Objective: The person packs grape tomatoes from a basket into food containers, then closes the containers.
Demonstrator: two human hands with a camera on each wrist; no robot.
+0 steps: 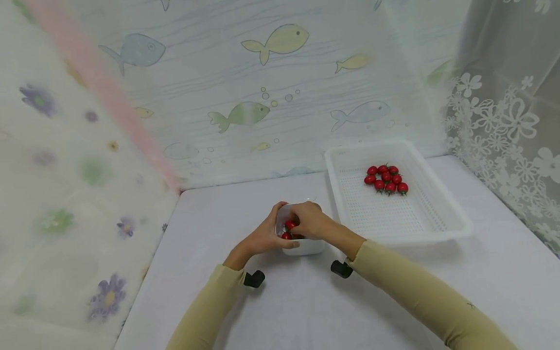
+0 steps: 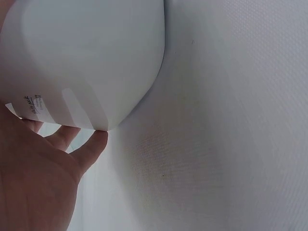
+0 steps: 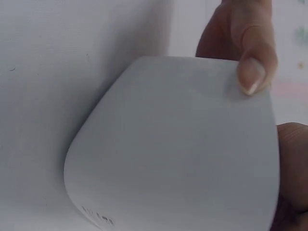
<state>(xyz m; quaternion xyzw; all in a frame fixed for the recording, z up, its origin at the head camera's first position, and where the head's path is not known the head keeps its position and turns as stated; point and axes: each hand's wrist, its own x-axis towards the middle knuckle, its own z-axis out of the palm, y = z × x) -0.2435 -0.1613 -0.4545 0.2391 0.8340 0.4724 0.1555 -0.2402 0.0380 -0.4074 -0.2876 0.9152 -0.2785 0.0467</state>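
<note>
Nearest the viewer, two forearms in tan sleeves (image 1: pixel 420 291) are seen reaching forward over a white table (image 1: pixel 306 311), each with a small black camera mount at the wrist. The hands meet at a small white bowl (image 1: pixel 302 245) standing on the table at centre, just near and left of the tray.

The bowl is gripped from its left side by the left hand (image 1: pixel 262 238), the fingers curled round the wall and the thumb laid along the near edge; in the left wrist view the fingertips (image 2: pixel 94 142) are seen pressed against the bowl's underside curve. The right hand (image 1: pixel 311 219) is laid over the bowl's top from the right, its fingers bent down into the opening, where red cherry tomatoes (image 1: pixel 288 228) show directly beneath the fingertips. Whether a tomato is actually pinched cannot be told. In the right wrist view a fingertip (image 3: pixel 252 72) is seen resting on the bowl's outer wall.

Farther off and to the right, a white perforated tray (image 1: pixel 437 218) is placed with its long axis running near to far. A cluster of cherry tomatoes (image 1: pixel 386 179) lies in its far half, well apart from both hands, the right hand being the nearer.
</note>
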